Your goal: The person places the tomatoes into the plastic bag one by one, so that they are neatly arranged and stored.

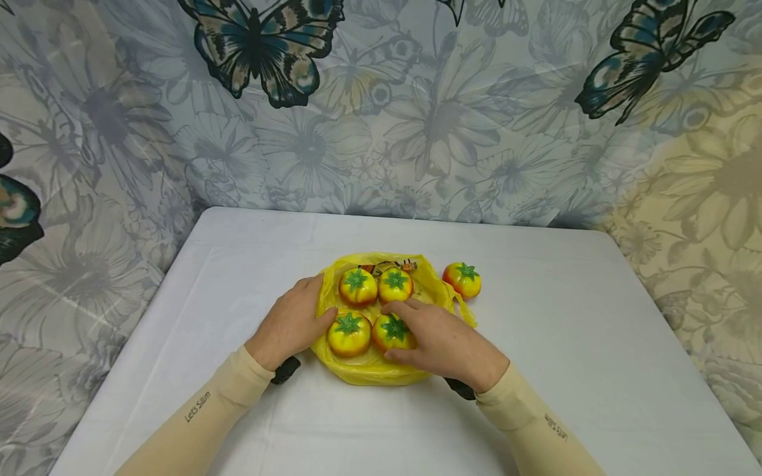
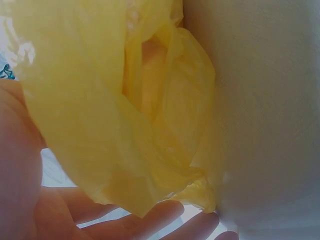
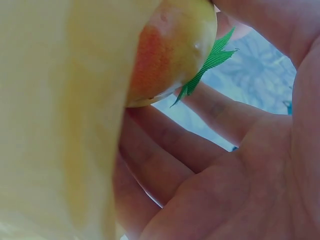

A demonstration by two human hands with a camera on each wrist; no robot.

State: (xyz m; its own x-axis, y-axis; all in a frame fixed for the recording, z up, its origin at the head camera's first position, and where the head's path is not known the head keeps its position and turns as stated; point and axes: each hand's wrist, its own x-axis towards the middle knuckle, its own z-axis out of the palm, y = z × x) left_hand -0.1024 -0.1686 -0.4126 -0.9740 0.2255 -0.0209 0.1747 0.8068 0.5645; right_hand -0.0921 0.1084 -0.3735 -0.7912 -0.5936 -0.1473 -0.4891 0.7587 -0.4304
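Observation:
A yellow plastic bag point(image 1: 372, 377) lies spread on the table with its mouth wide, and several artificial tomatoes, yellow-red with green cloth leaf tops, sit in it. My right hand point(image 1: 449, 340) reaches over the right side and grips the front-right tomato point(image 1: 394, 332) between thumb and fingers; the right wrist view shows this tomato point(image 3: 172, 55) beside the bag's film. At the left rim, my left hand point(image 1: 292, 324) rests against the bag, its thumb by the front-left tomato point(image 1: 349, 334). Its long fingers point(image 2: 145, 222) stretch along the outside of the bag point(image 2: 100, 125).
One more artificial tomato point(image 1: 462, 280) lies outside the bag at its back right, near a bag handle point(image 1: 465, 313). White cloth covers the table point(image 1: 571, 317). A butterfly-patterned curtain point(image 1: 417, 132) stands behind it.

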